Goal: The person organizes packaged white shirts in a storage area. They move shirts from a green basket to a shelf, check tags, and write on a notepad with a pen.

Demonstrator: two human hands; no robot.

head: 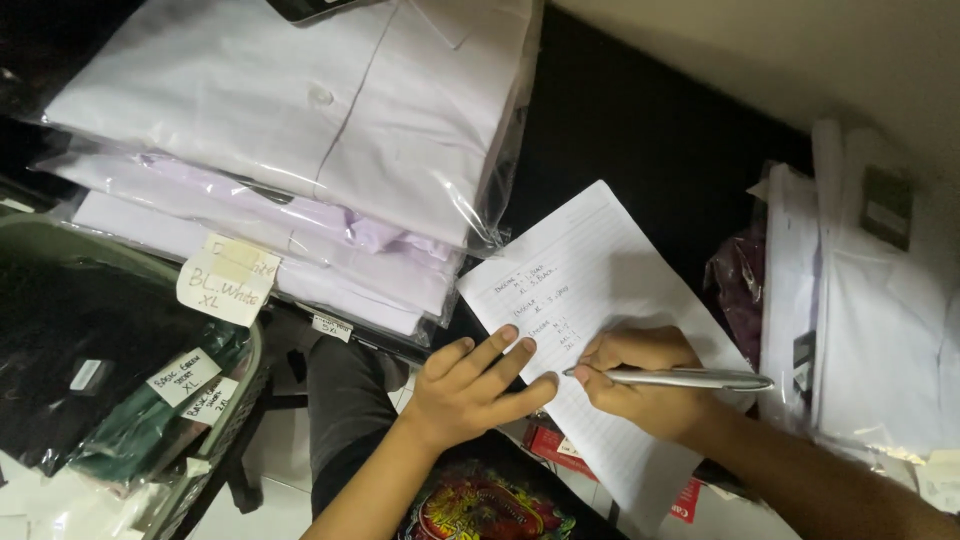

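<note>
my left hand [470, 390] lies flat, fingers spread, pinning the lined sheet [600, 300] so it won't slide while my right hand [640, 375] pinches a silver pen [690, 379] to it.

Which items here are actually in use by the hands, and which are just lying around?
In use:
- lined paper sheet, held flat by the left hand
- silver pen, gripped in the right hand, tip on the sheet

Lying about:
- stack of bagged white shirts
- basket of dark folded garments
- bagged white garments at right
</note>
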